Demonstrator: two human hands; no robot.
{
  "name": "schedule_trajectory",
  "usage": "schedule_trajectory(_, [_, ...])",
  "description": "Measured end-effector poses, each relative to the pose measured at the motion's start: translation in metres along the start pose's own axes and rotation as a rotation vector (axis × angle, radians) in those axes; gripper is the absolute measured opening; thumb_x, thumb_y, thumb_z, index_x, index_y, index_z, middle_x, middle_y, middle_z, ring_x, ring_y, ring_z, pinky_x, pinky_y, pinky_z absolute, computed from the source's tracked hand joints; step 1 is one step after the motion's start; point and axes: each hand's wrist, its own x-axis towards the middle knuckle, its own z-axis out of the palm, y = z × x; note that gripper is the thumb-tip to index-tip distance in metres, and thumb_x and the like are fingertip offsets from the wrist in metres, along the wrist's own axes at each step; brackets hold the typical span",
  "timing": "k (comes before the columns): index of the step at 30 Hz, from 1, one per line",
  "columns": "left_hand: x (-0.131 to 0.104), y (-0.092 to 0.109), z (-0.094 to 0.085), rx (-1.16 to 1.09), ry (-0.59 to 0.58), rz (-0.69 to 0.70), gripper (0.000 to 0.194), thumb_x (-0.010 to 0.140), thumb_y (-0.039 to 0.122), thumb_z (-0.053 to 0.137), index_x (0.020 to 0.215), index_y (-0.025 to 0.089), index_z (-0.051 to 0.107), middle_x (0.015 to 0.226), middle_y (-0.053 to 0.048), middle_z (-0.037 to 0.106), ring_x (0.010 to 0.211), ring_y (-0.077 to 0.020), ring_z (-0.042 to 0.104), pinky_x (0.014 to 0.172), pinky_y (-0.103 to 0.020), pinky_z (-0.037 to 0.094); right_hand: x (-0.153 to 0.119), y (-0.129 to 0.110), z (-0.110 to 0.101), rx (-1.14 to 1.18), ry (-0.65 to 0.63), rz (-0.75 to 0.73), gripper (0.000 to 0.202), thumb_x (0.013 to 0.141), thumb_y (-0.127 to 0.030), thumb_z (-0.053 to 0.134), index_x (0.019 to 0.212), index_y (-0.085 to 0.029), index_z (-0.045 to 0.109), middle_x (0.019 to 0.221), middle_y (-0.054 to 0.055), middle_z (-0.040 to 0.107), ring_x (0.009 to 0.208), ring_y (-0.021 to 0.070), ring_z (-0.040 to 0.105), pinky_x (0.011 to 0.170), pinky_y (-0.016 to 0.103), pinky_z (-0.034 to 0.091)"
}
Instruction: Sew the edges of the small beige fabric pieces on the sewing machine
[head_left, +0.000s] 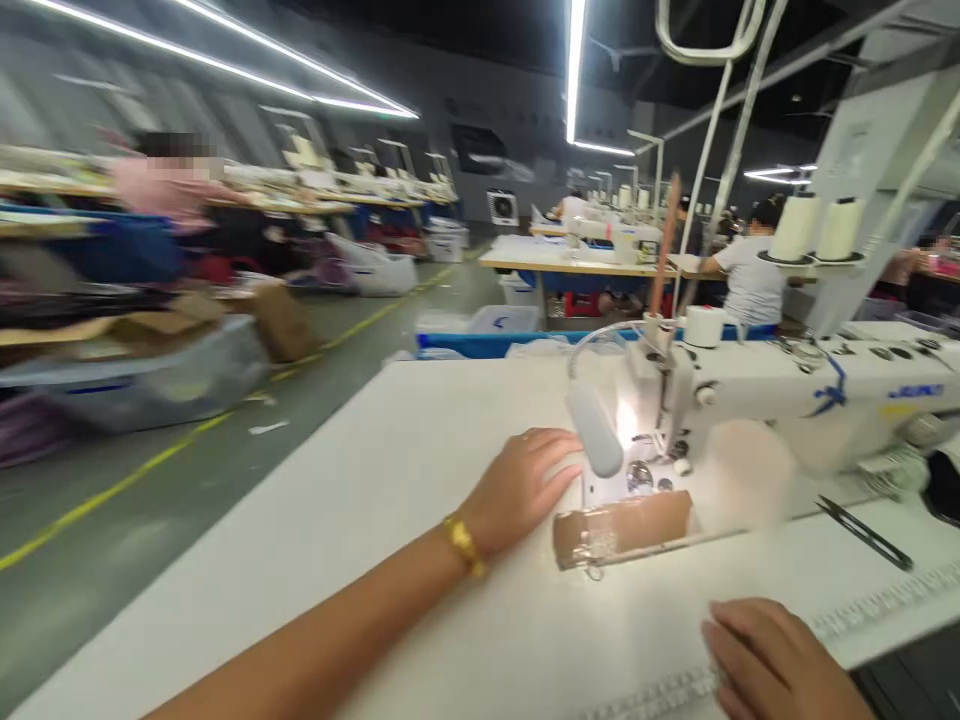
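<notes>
A white sewing machine (757, 385) stands on a white table (337, 520). My left hand (529, 475), with a gold-coloured bracelet at the wrist, reaches to the left of the needle area. Its fingers stretch out beside a grey lamp head (596, 430), and the fingertips are partly hidden there. Below the needle area lies a brown strip under clear film (630, 530). Near the front edge my right hand (776, 655) rests low over the tabletop, fingers extended and holding nothing visible. Black tweezers (866, 535) lie right of the strip, apart from both hands.
A ruler marking (885, 600) runs along the table's front. Cream thread cones (795, 228) stand above the machine. A yellow floor line (187, 440) passes at left, beside a clear plastic bin (165, 375). Other people sit at sewing tables further back.
</notes>
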Motion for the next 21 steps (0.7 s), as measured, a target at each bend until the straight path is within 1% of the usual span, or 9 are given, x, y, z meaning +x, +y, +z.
schedule_trajectory(2, [-0.014, 0.012, 0.002, -0.010, 0.030, 0.004, 0.024, 0.102, 0.031, 0.049, 0.107, 0.023, 0.070, 0.111, -0.007, 0.074, 0.102, -0.0280, 0.066, 0.086, -0.041, 0.052, 0.007, -0.016, 0.001, 0.028, -0.026, 0.013, 0.022, 0.098, -0.020, 0.061, 0.118, -0.016, 0.067, 0.106, 0.012, 0.076, 0.096, 0.0214, 0.072, 0.082, 0.029, 0.063])
schedule_trajectory(3, [-0.020, 0.023, 0.004, -0.043, -0.002, 0.041, 0.024, 0.102, 0.030, 0.049, 0.112, 0.025, 0.070, 0.111, -0.006, 0.074, 0.102, -0.0264, 0.067, 0.087, -0.040, 0.052, 0.010, -0.024, 0.004, 0.045, -0.036, 0.032, 0.023, 0.099, -0.021, 0.060, 0.120, -0.017, 0.067, 0.108, 0.012, 0.075, 0.096, 0.0208, 0.071, 0.081, 0.029, 0.062])
schedule_trajectory(5, [-0.031, 0.051, 0.011, -0.137, -0.023, 0.112, 0.025, 0.103, 0.026, 0.047, 0.112, 0.026, 0.070, 0.110, -0.004, 0.075, 0.100, -0.0237, 0.067, 0.087, -0.037, 0.052, 0.016, -0.038, 0.011, 0.076, -0.022, 0.041, 0.025, 0.099, -0.023, 0.060, 0.123, -0.019, 0.066, 0.111, 0.011, 0.075, 0.098, 0.0217, 0.071, 0.081, 0.030, 0.062])
schedule_trajectory(7, [-0.038, 0.078, 0.018, -0.185, -0.111, 0.108, 0.025, 0.102, 0.023, 0.048, 0.113, 0.026, 0.070, 0.113, -0.005, 0.073, 0.102, -0.0230, 0.065, 0.090, -0.038, 0.052, 0.021, -0.049, 0.016, 0.120, 0.000, 0.031, 0.026, 0.100, -0.024, 0.058, 0.125, -0.022, 0.065, 0.114, 0.011, 0.075, 0.101, 0.0233, 0.071, 0.081, 0.031, 0.062])
schedule_trajectory(9, [-0.043, 0.093, 0.025, -0.176, -0.200, 0.098, 0.023, 0.099, 0.021, 0.051, 0.110, 0.025, 0.071, 0.116, -0.006, 0.072, 0.101, -0.0240, 0.065, 0.090, -0.040, 0.052, 0.025, -0.055, 0.014, 0.193, 0.022, 0.007, 0.027, 0.101, -0.025, 0.054, 0.127, -0.022, 0.064, 0.113, 0.010, 0.076, 0.102, 0.0238, 0.072, 0.083, 0.033, 0.062])
schedule_trajectory(12, [-0.046, 0.094, 0.029, -0.098, -0.247, 0.080, 0.023, 0.097, 0.016, 0.051, 0.105, 0.023, 0.071, 0.118, -0.006, 0.072, 0.101, -0.0262, 0.065, 0.091, -0.044, 0.052, 0.033, -0.052, 0.000, 0.315, 0.040, 0.056, 0.031, 0.102, -0.020, 0.048, 0.131, -0.021, 0.059, 0.111, 0.010, 0.076, 0.101, 0.0236, 0.072, 0.086, 0.036, 0.062])
schedule_trajectory(16, [-0.050, 0.082, 0.024, -0.060, -0.112, 0.059, 0.030, 0.097, 0.008, 0.043, 0.103, 0.022, 0.069, 0.124, -0.007, 0.070, 0.112, -0.0268, 0.063, 0.098, -0.047, 0.049, 0.038, -0.035, -0.021, 0.392, -0.071, 0.256, 0.035, 0.102, -0.015, 0.048, 0.136, -0.019, 0.056, 0.119, 0.013, 0.070, 0.108, 0.0256, 0.067, 0.092, 0.042, 0.061])
schedule_trajectory(18, [-0.051, 0.084, 0.021, -0.072, -0.083, 0.016, 0.031, 0.096, 0.007, 0.041, 0.104, 0.021, 0.067, 0.120, -0.008, 0.069, 0.110, -0.0269, 0.062, 0.094, -0.046, 0.050, 0.038, -0.029, -0.022, 0.398, -0.117, 0.290, 0.035, 0.103, -0.015, 0.048, 0.137, -0.021, 0.055, 0.122, 0.013, 0.069, 0.111, 0.0266, 0.065, 0.092, 0.045, 0.060])
schedule_trajectory(21, [-0.055, 0.098, 0.021, -0.110, -0.158, -0.091, 0.013, 0.096, 0.019, 0.052, 0.099, 0.020, 0.064, 0.106, -0.007, 0.067, 0.097, -0.0264, 0.060, 0.084, -0.043, 0.051, 0.038, -0.027, -0.015, 0.404, -0.131, 0.293, 0.034, 0.104, -0.017, 0.048, 0.137, -0.022, 0.055, 0.122, 0.012, 0.068, 0.111, 0.0276, 0.063, 0.091, 0.048, 0.059])
